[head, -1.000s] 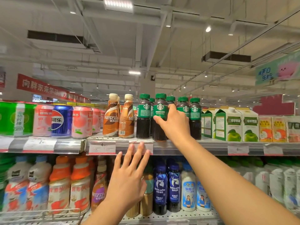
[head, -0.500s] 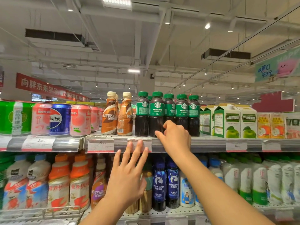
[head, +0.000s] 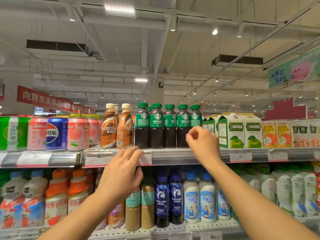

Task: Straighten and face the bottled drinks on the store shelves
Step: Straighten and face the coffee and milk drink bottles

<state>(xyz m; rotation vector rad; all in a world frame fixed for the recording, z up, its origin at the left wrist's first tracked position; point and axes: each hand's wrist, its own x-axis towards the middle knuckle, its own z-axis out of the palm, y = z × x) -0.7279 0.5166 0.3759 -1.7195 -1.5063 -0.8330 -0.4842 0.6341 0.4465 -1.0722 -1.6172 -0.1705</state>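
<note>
The row of upright dark coffee bottles with green caps and labels stands at the front of the grey metal upper shelf, just left of the loosely curled, seemingly empty right hand, nearer than the open-fingered left hand below.

**Legible text, drinks shelves**

Dark green-capped bottles: "AMERICANO". Brown bottles: "NESCAFÉ". Blue can: "可乐". Green cartons: "三绿苹果醋", possibly. Navy bottles: "luckin coffee". Price tags: "4", "6"; smaller digits blurred.
</note>
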